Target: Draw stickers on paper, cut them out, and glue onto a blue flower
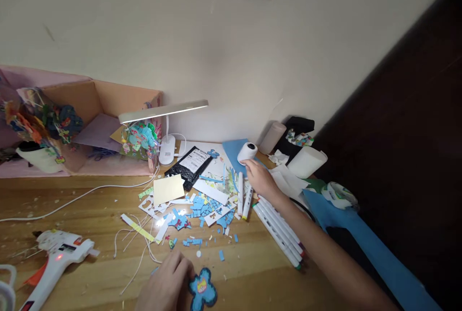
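Observation:
My left hand [164,282] is at the front edge of the view, its fingers curled against a blue flower-shaped cutout [203,291]. The cutout has a dark outline and a small yellow and pink figure in its middle. My fingertips there are partly hidden, but they seem to pinch its left edge. At the back of the table my right hand [259,178] has its fingers closed on the lower side of a white thread spool [248,152]. The spool is tilted over a blue sheet [234,149]. White markers [277,234] lie beneath my right forearm.
Blue and white paper scraps [209,205] cover the table's middle. A white glue gun [59,263] with a red light lies at left. Behind stand a desk lamp [167,149] and a pink box [108,166] of crafts. A white roll [306,161] lies at right.

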`<control>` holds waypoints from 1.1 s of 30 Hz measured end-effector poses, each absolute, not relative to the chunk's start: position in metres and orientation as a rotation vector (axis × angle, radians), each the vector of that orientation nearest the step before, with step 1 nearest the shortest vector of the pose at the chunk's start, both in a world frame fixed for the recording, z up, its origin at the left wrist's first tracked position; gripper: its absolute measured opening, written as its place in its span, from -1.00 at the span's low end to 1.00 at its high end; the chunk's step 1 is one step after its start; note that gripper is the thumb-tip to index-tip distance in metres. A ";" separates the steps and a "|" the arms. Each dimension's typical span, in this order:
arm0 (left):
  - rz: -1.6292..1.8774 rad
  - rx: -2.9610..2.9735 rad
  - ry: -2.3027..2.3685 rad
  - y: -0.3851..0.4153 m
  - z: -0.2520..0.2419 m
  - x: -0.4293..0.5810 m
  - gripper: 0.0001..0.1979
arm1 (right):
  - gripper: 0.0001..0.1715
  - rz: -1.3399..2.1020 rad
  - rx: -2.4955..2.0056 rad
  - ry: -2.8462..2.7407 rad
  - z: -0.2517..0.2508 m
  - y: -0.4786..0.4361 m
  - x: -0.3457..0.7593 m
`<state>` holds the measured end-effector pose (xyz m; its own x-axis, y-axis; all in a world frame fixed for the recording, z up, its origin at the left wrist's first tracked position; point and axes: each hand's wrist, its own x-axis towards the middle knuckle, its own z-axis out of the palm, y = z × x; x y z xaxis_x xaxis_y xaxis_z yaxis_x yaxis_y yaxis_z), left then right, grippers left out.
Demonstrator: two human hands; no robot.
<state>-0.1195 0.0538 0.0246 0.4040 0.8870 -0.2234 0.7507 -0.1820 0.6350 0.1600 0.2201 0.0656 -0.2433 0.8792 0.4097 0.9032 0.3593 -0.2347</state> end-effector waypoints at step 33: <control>0.291 2.130 1.322 0.050 0.021 -0.121 -0.65 | -0.68 -0.021 -1.687 -1.799 0.014 0.004 0.200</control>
<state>-0.1210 0.0496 0.0212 0.4781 0.8691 -0.1268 0.7354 -0.3172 0.5987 0.2004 0.0044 0.0141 0.0524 0.8831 0.4662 0.8940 0.1666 -0.4160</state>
